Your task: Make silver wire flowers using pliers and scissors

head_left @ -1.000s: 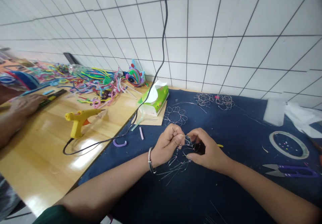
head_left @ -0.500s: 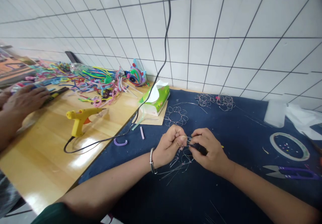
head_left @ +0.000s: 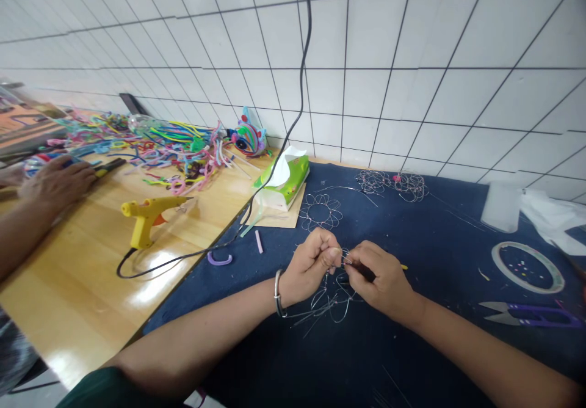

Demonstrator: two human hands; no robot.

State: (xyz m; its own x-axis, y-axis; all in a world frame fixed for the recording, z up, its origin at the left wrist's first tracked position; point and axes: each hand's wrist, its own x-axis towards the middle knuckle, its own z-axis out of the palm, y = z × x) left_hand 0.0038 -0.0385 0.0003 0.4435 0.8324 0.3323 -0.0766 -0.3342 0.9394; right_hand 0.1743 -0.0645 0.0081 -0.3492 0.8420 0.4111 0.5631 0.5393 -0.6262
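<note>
My left hand (head_left: 314, 267), with a silver bangle on its wrist, is closed in a pinch on thin metal wire. Facing it, my right hand (head_left: 382, 276) has its thumb and fingertips closed on the same wire, close to the left fingertips. Loops of a bent wire piece (head_left: 337, 310) hang below the hands, and loose straight wire ends stick out to the lower left. Something dark shows under the right fingers, too hidden to name. Beyond the hands, a flower-shaped wire ring (head_left: 320, 211) lies flat on the dark blue cloth (head_left: 284, 359).
Wire bundles (head_left: 391, 183) lie by the tiled wall. At right are a tape roll (head_left: 527, 267) and purple thread snips (head_left: 531, 314). A tissue pack (head_left: 288, 179), yellow glue gun (head_left: 149, 215), its cord, and pipe cleaners (head_left: 183, 145) are left. Another person's hand (head_left: 59, 182) rests far left.
My right fingers have closed in tighter around the wire, covering more of the dark shape. The hanging wire loops have shifted slightly. The other person's hand has moved a little right.
</note>
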